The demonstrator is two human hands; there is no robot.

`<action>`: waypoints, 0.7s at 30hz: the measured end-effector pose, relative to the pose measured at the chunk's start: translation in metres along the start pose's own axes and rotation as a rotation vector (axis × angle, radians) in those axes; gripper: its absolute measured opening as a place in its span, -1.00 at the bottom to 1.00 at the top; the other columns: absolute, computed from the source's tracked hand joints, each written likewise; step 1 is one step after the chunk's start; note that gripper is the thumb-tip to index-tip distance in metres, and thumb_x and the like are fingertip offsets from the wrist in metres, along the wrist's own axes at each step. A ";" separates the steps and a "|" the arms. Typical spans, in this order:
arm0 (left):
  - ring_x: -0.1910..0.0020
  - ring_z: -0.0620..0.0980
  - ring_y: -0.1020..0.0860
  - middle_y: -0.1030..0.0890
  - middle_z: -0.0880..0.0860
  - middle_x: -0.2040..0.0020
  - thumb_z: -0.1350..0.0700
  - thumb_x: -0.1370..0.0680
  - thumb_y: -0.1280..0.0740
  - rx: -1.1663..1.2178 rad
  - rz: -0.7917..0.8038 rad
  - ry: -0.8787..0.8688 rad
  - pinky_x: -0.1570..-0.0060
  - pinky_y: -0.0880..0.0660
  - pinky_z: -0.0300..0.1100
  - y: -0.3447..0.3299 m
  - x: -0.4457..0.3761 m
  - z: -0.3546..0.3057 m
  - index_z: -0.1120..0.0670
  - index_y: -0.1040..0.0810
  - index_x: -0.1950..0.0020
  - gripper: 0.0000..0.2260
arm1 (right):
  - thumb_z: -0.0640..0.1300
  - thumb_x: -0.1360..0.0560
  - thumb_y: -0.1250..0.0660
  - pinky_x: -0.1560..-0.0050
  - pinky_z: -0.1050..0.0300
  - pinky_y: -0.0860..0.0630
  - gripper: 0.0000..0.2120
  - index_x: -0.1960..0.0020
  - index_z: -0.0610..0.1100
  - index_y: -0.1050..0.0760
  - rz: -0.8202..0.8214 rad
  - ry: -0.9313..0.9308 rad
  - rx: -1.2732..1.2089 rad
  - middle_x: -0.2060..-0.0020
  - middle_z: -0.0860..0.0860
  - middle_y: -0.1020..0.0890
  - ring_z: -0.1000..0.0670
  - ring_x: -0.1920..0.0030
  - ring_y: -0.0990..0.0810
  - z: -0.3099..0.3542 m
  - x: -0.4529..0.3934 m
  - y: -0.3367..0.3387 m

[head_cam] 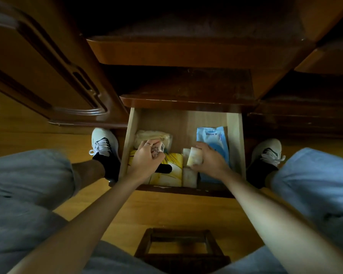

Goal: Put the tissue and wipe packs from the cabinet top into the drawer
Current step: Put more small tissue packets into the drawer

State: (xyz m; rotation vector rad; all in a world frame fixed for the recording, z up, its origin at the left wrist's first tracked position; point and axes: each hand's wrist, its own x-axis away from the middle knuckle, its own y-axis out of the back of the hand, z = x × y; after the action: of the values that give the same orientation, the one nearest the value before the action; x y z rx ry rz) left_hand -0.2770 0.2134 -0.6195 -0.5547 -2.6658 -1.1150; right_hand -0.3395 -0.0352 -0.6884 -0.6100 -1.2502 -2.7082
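From the head camera, the open drawer (132,135) juts toward the person from a dark wooden cabinet (186,89). Inside, a yellow tissue pack (170,171) lies near left, a pale clear-wrapped pack (147,135) beyond it at far left, and a blue wipe pack (212,137) along the right side. Small cream packs (189,176) stand between yellow and blue. The left hand (147,161) rests curled over the yellow pack, fingers around a small clear-wrapped item (160,148). The right hand (208,161) grips a small cream pack (194,157) above the middle row. A wooden stool (178,232) sits below, on the near floor.
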 end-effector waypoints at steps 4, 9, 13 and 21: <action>0.08 -0.34 -0.43 -0.42 -0.09 -0.21 0.07 -0.55 -0.38 0.001 0.015 0.000 0.21 -0.33 -0.66 -0.006 0.002 0.001 -0.03 -0.46 -0.42 -0.57 | 0.49 -0.17 -0.48 -0.34 -0.08 -0.39 -0.01 -0.50 0.15 -0.32 0.189 0.021 0.005 -0.41 0.10 -0.50 0.00 -0.41 -0.39 -0.001 0.022 -0.007; 0.05 -0.28 -0.45 -0.41 -0.08 -0.21 0.02 -0.45 -0.46 0.020 0.031 0.034 0.18 -0.31 -0.50 -0.008 0.001 0.001 -0.14 -0.51 -0.31 -0.56 | 0.08 -0.52 -0.49 -0.29 0.03 -0.53 -0.55 -0.36 0.01 -0.53 -0.033 -0.046 -0.238 -0.17 0.17 -0.63 0.15 -0.20 -0.56 0.003 0.028 -0.025; -0.02 -0.15 -0.53 -0.52 -0.06 -0.13 0.04 -0.38 -0.54 0.162 0.071 0.126 0.21 -0.42 -0.37 -0.008 0.002 -0.001 -0.14 -0.55 -0.20 -0.58 | -0.03 -0.52 -0.50 -0.29 0.03 -0.50 -0.64 -0.30 0.01 -0.59 0.141 -0.043 -0.110 -0.23 0.08 -0.65 0.04 -0.27 -0.58 -0.002 0.027 -0.020; 0.07 -0.18 -0.68 -0.72 -0.01 -0.01 0.10 -0.49 -0.54 0.578 0.089 0.368 0.19 -0.57 -0.38 -0.020 0.002 0.001 0.00 -0.70 -0.04 -0.86 | 0.30 -0.52 -0.39 0.05 0.10 -0.67 -0.61 -0.27 0.17 -0.51 0.189 -0.078 -0.598 -0.12 0.10 -0.70 0.11 -0.04 -0.71 0.047 0.020 0.000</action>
State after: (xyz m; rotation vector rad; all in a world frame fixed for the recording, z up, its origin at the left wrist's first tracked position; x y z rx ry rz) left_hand -0.2873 0.2015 -0.6327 -0.3134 -2.4345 -0.3377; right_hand -0.3433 0.0013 -0.6529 -0.8405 -0.3398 -2.8945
